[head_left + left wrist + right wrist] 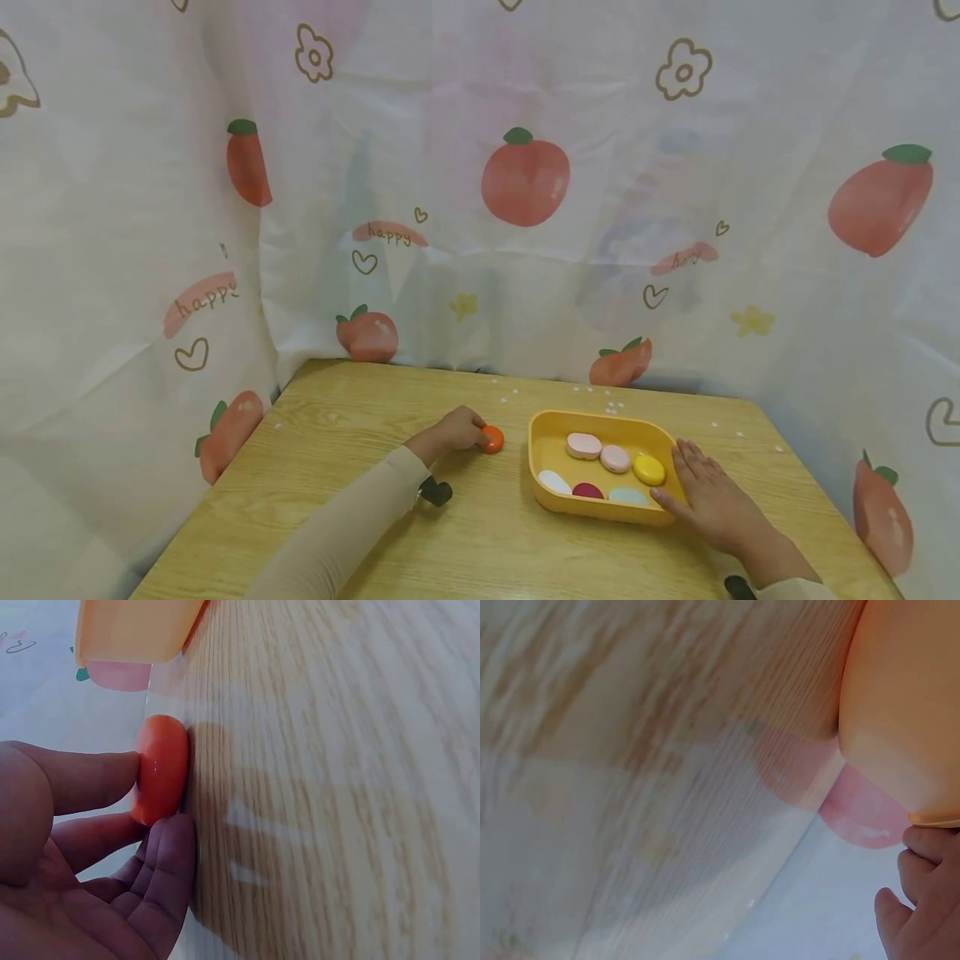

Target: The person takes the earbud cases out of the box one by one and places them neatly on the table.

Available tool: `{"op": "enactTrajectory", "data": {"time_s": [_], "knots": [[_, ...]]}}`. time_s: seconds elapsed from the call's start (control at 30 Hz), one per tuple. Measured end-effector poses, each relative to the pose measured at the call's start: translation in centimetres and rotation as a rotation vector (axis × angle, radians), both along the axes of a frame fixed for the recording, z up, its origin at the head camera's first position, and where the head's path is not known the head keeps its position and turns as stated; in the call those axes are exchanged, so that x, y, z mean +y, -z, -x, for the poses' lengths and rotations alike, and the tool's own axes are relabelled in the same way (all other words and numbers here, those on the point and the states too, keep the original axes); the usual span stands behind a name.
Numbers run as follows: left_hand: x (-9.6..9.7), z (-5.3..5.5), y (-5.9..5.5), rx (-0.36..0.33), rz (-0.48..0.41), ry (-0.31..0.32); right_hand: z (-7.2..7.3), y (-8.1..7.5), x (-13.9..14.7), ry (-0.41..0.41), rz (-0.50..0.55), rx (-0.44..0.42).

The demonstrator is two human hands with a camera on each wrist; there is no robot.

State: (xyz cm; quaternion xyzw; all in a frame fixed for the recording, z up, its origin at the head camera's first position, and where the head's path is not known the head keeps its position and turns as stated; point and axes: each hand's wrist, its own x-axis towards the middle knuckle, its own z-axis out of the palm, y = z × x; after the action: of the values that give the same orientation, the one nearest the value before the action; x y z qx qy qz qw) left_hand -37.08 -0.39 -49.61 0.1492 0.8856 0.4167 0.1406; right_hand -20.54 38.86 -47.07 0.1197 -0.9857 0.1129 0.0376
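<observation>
My left hand [459, 429] is at a glossy, rounded orange disc [492, 439] on the table, left of a yellow tray [536, 450]. In the left wrist view the thumb lies on the disc [163, 769] and the other fingers curl at its near edge, close to the wood. My right hand [712, 500] rests on the tray's right rim with fingers extended and thumb at the front corner. Inside the tray sit a pink oblong piece [583, 446], a pale pink round one [615, 458], a yellow one [648, 469], a white one [554, 482], a dark red one [587, 491] and a mint one [627, 497].
The wooden table [337, 417] ends at a hanging fruit-print cloth [465, 275] behind and on both sides. Several tiny white bits [611, 407] are scattered along its far part. Dark wrist-camera pieces [436, 492] show under the left forearm and by the right wrist.
</observation>
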Motion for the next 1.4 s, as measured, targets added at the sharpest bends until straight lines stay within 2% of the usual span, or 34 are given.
{"op": "enactTrajectory", "data": {"time_s": [0.37, 0.5, 0.67, 0.83, 1.13, 1.4], "knots": [[-0.3, 0.1, -0.3, 0.001, -0.006, 0.022, 0.0, -0.1, -0.1, -0.010, 0.000, 0.011], [-0.6, 0.1, -0.1, 0.005, -0.009, 0.014, -0.1, 0.0, -0.1, -0.010, 0.002, 0.008], [-1.4, 0.4, -0.5, -0.004, -0.042, -0.009, 0.1, 0.1, -0.1, -0.011, -0.014, 0.012], [-1.7, 0.9, -1.5, 0.002, -0.076, -0.021, 0.3, -0.1, -0.1, -0.011, -0.033, 0.015], [0.3, 1.2, -3.9, 0.001, -0.188, 0.118, -0.1, -0.4, 0.1, -0.010, -0.009, -0.002], [2.6, 0.8, -5.7, -0.055, -0.278, 0.160, 0.1, -0.1, 0.1, -0.008, 0.007, -0.013]]}}
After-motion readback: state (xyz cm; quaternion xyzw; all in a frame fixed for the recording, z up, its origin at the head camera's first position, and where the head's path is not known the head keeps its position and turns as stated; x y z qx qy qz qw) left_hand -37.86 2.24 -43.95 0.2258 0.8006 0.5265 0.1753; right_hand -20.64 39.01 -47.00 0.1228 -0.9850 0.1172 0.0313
